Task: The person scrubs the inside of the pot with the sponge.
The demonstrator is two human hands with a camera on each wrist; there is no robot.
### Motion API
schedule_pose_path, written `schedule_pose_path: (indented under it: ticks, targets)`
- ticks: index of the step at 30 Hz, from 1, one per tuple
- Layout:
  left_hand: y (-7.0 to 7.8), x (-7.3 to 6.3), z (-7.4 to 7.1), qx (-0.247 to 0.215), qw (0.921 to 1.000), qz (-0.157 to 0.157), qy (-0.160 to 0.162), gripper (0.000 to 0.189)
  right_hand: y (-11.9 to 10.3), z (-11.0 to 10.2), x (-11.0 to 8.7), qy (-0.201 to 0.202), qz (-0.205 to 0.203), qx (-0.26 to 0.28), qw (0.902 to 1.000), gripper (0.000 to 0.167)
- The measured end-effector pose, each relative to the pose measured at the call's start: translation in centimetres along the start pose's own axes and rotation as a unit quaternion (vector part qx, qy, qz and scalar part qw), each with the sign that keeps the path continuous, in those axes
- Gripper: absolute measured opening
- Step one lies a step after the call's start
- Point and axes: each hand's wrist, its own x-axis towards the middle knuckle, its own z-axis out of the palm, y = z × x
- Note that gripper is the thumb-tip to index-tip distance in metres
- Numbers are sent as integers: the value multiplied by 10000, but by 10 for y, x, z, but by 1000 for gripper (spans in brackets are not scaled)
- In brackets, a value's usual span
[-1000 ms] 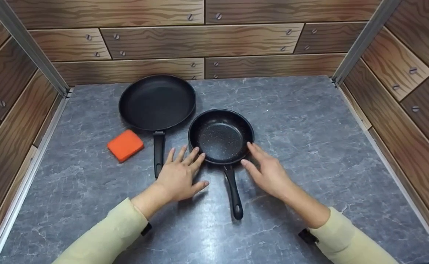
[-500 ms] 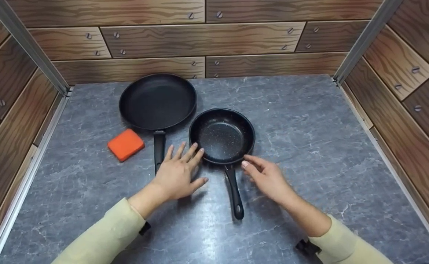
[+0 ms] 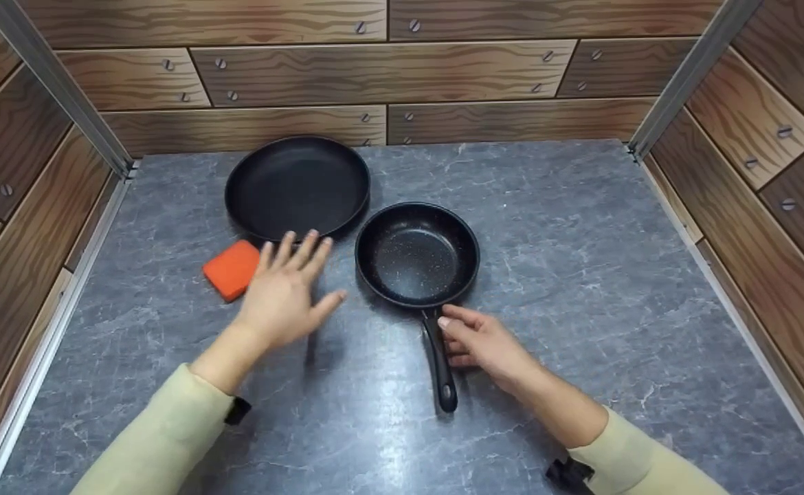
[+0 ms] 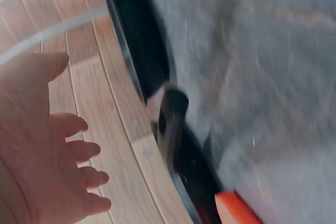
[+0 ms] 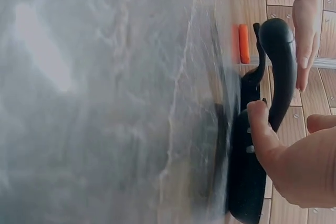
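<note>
Head view: small pan [image 3: 417, 258] lay flat on the worktop [image 3: 581, 240], mid-area, its handle [image 3: 440, 364] pointing back at the person; large pan [image 3: 297, 185] sat just beside it, further back & to the left. R hand [image 3: 484, 344] was at the handle's right side near the pan end, thumb & fingers apart, not wrapped round it; whether fingertips touched, couldn't tell. L hand [image 3: 282, 302] had its fingers spread over the spot in front of the large pan, partly covering the orange sponge [image 3: 229, 269]; no hold on either. Progress, my read: prob. early w/ small pan, i.e. pan upright & in place, but no firm grip made, no lift; sponge not in use. L wrist view: palm bare, fingers & thumb well apart, nothing held; large pan's handle [image 4: 173, 114] stood clear of the fingers, blurry tho. R wrist view: thumb was by the neck of the small pan's handle, another finger off on the other side w/ a gap, so a firm hold was, I'd judge, the bit not yet done.
</note>
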Motion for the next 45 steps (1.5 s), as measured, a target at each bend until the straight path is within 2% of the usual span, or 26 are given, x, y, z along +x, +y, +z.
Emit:
schedule_pose_path:
  ticks: [7,13,22,29,35,45]
  targets:
    - [-42,-3,-11,-286,9976,-595,196,88,6,4,2,-433,324,609,9967,83]
    - [-76,-9,-10,-536,9932,-957,393,88,12,6,2,-624,450,892,9930,91]
    - [-120,-24,-6,-1149,9856,-1217,242,88,16,9,3,-745,466,1291,9877,88]
    - [-150,-31,7,-1613,9777,-1344,-25,92,16,12,3,-612,465,1408,9871,86]
    - [-165,-31,20,-1752,9761,-1276,-132,95,17,13,3,-555,441,1450,9869,86]
    - [-170,-24,32,-2004,9719,-1215,-218,96,19,13,4,-621,380,1503,9860,86]
